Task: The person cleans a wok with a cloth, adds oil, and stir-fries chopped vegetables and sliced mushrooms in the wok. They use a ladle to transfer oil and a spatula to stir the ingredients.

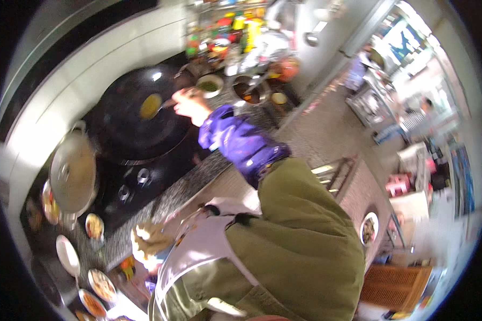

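My right hand [190, 106], in a purple sleeve, reaches over the right side of a large black wok [124, 132]. Its fingers are closed around what looks like a thin utensil, blurred, with its tip beside a round yellow patch of food or liquid [150, 106] in the wok. Lower down, by the counter's edge, my left hand [150, 263] shows partly, washed out by bright light, against a crumpled tan item [154, 240], perhaps a cloth; its grip is unclear. A bowl with green contents [209, 86] and a metal pot with a ladle [249, 89] stand just beyond my right hand.
A lidded pan [73, 172] stands left of the stove knobs [143, 175]. Several plates of food, including one with pale pieces [102, 285], and a white dish [68, 255] lie lower left. Bottles and jars [233, 32] crowd the back. People [415, 118] are at far right.
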The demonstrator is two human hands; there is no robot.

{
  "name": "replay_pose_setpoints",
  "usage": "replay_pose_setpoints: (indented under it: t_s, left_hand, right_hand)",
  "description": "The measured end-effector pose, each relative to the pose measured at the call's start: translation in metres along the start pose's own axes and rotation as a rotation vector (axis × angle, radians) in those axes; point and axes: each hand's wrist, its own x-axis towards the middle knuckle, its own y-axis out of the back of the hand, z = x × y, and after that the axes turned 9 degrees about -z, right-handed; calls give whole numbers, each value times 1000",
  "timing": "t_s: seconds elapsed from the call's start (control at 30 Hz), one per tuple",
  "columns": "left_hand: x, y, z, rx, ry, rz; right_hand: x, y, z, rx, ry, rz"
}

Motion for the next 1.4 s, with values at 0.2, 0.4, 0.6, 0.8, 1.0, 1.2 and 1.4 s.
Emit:
replay_pose_setpoints:
  t_s: [0.2,0.4,0.6,0.8,1.0,1.2,1.4]
  left_hand:
    - [-35,18,8,-39,3,8]
    - [-75,47,13,352,-77,117]
    - [-83,-11,30,1693,-559,376]
    - [-85,29,-11,905,-359,312]
    - [-100,33,7,-108,-312,111]
    - [-140,60,42,1467,-543,521]
    - [-177,108,68,1179,-482,498]
  right_hand:
    - [27,9,30,212,-44,-77]
    - [20,13,-16,-68,-57,-460]
    - [-30,5,-125,-814,-2,-878]
    - [-119,-22,-154,-1525,322,-968]
    - [-152,-12,-113,-1674,630,-829]
    - [-177,-33,-78,-1570,636,-555]
    - [-200,-72,-42,-1528,730,-407]
